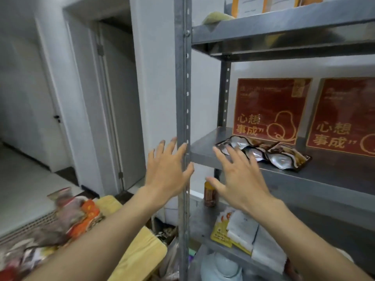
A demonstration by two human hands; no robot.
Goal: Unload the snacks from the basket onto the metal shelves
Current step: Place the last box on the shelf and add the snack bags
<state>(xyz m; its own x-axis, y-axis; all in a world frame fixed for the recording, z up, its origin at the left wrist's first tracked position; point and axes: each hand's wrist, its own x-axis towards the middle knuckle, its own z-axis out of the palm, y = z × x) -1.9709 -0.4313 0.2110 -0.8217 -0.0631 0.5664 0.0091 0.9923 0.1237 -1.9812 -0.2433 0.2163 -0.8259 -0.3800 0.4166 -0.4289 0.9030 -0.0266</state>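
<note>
Several silver and brown snack packets (pixel 269 154) lie in a loose pile on the middle metal shelf (pixel 205 151), in front of two red boxes (pixel 269 110). My right hand (pixel 241 177) hovers with spread fingers just left of the packets, holding nothing. Fingers spread and empty too, my left hand (pixel 168 169) is raised in front of the shelf's upright post (pixel 183 98). The basket (pixel 140 252), with yellow wooden edges, sits at the lower left, heaped with orange and red snack bags (pixel 81 216).
The lower shelf holds yellow and white packets (pixel 237 230) and a dark jar (pixel 210 194). The top shelf (pixel 284 27) carries orange and white boxes. A pale blue lidded pot (pixel 222 268) sits below. White doors and a doorway stand to the left.
</note>
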